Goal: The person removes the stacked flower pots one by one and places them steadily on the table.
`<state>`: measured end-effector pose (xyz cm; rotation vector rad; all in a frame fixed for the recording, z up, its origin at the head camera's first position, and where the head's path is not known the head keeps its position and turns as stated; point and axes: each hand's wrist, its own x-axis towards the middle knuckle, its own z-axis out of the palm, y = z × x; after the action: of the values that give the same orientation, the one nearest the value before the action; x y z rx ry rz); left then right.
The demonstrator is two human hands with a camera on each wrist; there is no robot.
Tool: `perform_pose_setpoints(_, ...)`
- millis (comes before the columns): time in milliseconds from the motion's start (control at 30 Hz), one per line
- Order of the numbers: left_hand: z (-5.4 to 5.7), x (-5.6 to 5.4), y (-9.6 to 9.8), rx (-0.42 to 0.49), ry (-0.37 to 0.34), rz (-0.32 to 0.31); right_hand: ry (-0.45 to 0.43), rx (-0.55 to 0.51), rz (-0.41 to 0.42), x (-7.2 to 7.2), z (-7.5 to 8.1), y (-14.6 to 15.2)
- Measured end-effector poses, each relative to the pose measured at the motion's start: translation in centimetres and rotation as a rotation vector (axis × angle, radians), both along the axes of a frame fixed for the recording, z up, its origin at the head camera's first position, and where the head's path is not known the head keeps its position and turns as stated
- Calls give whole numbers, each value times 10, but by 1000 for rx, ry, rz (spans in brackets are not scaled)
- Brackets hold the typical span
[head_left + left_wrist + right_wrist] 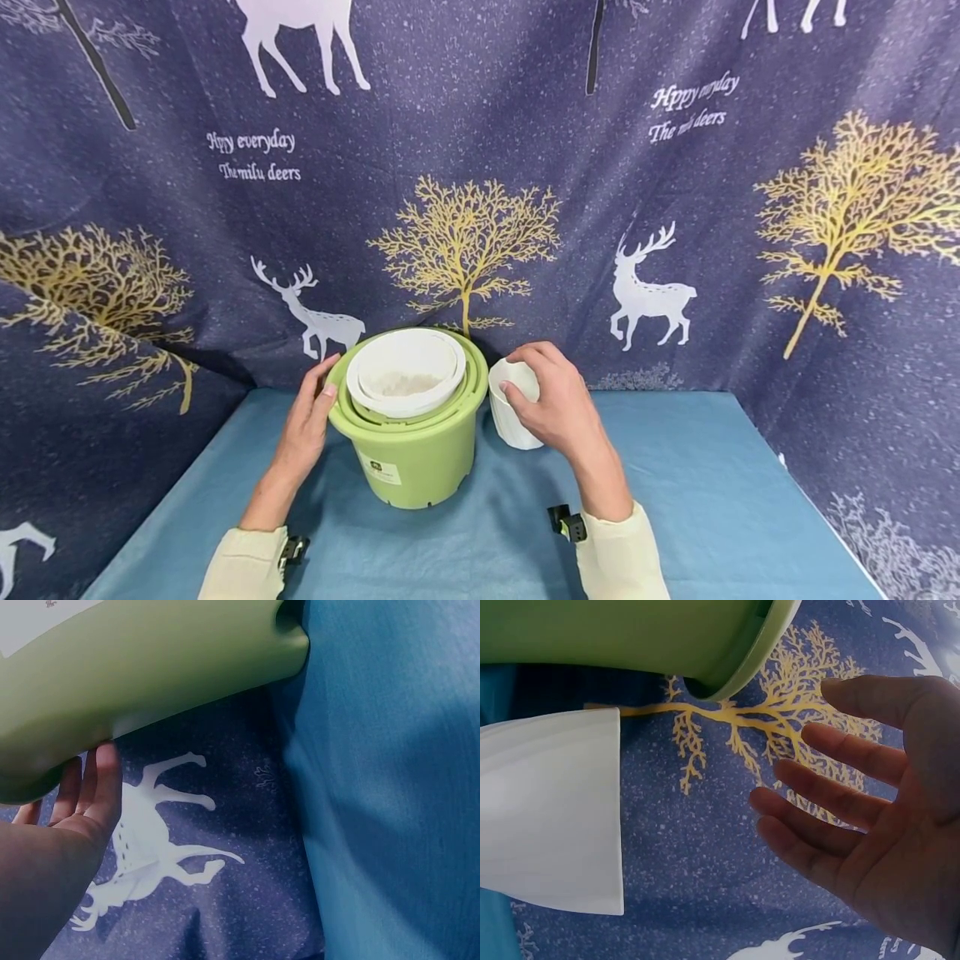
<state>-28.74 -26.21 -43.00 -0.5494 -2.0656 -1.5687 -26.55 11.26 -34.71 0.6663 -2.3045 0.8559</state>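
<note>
A large green flowerpot [420, 467] stands on the table with smaller pots nested inside it, the innermost being white pots [405, 405]. At its left side my left hand [306, 412] touches the outside just below the rim; the left wrist view shows the fingers [107, 780] fairly straight against the green wall. To the right of the green pot stands a separate white flowerpot [512, 423], upright. My right hand [555, 400] hovers over that pot's opening, fingers loosely bent and spread. In the right wrist view a gap separates the fingertips [769, 799] from the white rim.
A blue cloth [697, 483] covers the table. Behind it hangs a dark blue fabric backdrop [570, 275] printed with deer and golden trees, close behind the pots. A pale label [381, 469] is stuck on the green pot's front.
</note>
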Motion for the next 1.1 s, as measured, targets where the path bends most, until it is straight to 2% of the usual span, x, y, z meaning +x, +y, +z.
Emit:
perform_pose_setpoints(400,2,-2,0,13,-6,-13,53,-6,42,-1,0,-6)
perform_pose_setpoints(1100,1,1,1,2,-4,0,82,32,92,0,-1,-20)
